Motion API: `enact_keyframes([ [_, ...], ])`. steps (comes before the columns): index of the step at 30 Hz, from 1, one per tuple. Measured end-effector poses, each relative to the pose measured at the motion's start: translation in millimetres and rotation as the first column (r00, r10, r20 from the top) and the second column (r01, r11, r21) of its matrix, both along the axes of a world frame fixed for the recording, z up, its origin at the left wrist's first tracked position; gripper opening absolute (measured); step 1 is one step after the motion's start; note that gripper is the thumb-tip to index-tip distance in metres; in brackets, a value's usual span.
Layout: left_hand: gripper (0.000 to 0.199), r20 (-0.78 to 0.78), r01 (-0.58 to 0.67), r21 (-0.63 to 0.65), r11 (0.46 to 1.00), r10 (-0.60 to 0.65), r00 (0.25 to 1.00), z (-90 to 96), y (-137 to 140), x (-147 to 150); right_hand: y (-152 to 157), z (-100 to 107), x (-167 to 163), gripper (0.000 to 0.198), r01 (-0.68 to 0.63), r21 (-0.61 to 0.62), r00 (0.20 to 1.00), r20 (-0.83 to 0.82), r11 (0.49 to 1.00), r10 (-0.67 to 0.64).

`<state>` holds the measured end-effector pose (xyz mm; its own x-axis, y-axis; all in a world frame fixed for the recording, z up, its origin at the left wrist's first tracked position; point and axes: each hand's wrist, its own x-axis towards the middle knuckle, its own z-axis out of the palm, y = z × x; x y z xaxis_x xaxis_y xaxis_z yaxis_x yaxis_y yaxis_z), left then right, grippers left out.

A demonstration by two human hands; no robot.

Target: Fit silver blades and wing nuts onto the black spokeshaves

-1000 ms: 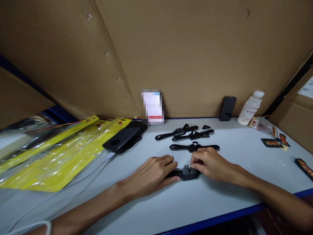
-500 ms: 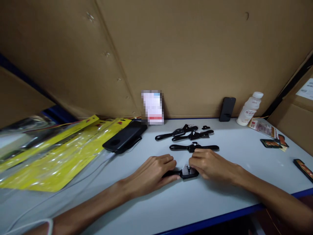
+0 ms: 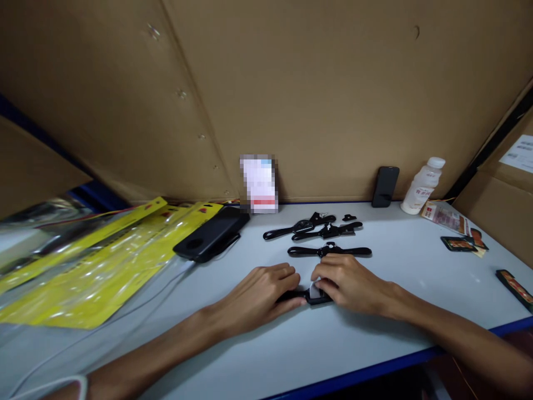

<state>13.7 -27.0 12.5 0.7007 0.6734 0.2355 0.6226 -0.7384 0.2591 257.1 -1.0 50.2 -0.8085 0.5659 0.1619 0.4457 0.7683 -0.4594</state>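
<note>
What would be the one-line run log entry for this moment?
left hand: pressing spokeshave handle on table | right hand: fingers covering its middle | three more spokeshaves behind

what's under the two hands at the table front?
A black spokeshave lies flat on the white table. Only its middle shows between the left hand and the right hand; both handles are covered, so how they are gripped can't be seen.
</note>
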Motion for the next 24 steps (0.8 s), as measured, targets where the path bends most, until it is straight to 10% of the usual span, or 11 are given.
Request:
enact_keyframes([
  [9,0.039,0.006,0.014,0.009,1.000,-0.014,1.000,0.4,0.0,0.2,3.1,-8.0,-9.5,0.018,0.196,-0.315,0.974,-0.048,0.929,-0.222],
  [24,0.036,0.024,0.006,-0.009,1.000,-0.006,1.000,0.2,-0.3,-0.3,2.7,1.6,-0.9,0.013,0.001,-0.133,1.000,-0.027,0.991,-0.005],
])
